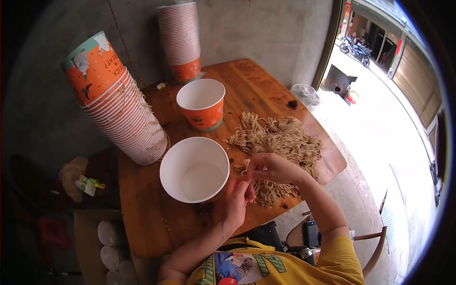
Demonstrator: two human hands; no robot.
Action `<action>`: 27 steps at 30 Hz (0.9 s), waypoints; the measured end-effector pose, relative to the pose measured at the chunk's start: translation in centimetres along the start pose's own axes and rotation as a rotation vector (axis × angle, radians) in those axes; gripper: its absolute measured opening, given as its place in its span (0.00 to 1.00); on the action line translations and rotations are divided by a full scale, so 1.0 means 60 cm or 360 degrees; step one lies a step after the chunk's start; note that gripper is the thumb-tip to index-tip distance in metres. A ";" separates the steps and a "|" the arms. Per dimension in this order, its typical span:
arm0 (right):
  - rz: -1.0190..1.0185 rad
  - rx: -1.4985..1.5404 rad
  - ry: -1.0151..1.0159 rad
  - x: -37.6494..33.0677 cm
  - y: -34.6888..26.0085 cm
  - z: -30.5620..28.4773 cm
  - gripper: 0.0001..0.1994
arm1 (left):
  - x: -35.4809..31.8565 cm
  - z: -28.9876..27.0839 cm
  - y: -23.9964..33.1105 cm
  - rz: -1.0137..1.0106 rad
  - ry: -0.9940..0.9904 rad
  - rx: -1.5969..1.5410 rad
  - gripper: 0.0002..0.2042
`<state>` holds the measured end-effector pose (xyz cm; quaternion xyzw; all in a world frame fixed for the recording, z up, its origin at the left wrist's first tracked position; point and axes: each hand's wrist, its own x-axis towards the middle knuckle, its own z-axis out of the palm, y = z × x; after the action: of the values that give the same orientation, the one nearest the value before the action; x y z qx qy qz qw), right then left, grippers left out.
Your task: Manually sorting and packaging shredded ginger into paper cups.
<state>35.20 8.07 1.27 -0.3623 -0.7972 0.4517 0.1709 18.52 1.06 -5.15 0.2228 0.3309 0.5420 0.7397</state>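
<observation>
- Seemingly pinched in right hand (265,168), half-curled in left hand (236,195); cannot tell any hold.
- Could snag strings (280,140) beyond right hand by tugging tangles.
- Could tip tub (194,171) left of hands by bumping.

Daylight enters from the right, where the broad, pale outdoor ground (370,128) is overexposed to white; the brown wooden desk (256,85) is moderately lit, the lower left dim. Fisheye curvature and black vignetting border the field.
</observation>
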 end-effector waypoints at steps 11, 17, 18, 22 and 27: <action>-0.0322 0.0173 0.0446 0.029 -0.066 -0.014 0.04 | -0.103 0.001 0.037 0.1198 -0.0245 0.1663 0.10; -0.0483 0.0067 0.0236 0.027 -0.104 -0.006 0.06 | -0.071 0.041 0.139 0.1652 -0.0003 0.1695 0.20; -0.0512 0.0093 0.0228 0.028 -0.107 -0.004 0.05 | -0.060 0.040 0.146 0.1449 -0.0097 0.1521 0.19; -0.0573 0.0041 0.0334 0.023 -0.095 -0.002 0.05 | -0.045 0.048 0.175 0.0925 -0.0276 0.1186 0.17; -0.0601 0.0032 0.0328 0.013 -0.110 0.000 0.05 | -0.043 0.037 0.200 0.0468 -0.0429 0.0892 0.19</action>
<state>31.85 6.47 6.81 -0.2490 -0.8246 0.3803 0.3367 11.81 2.42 5.27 0.5323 0.3305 0.4964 0.6009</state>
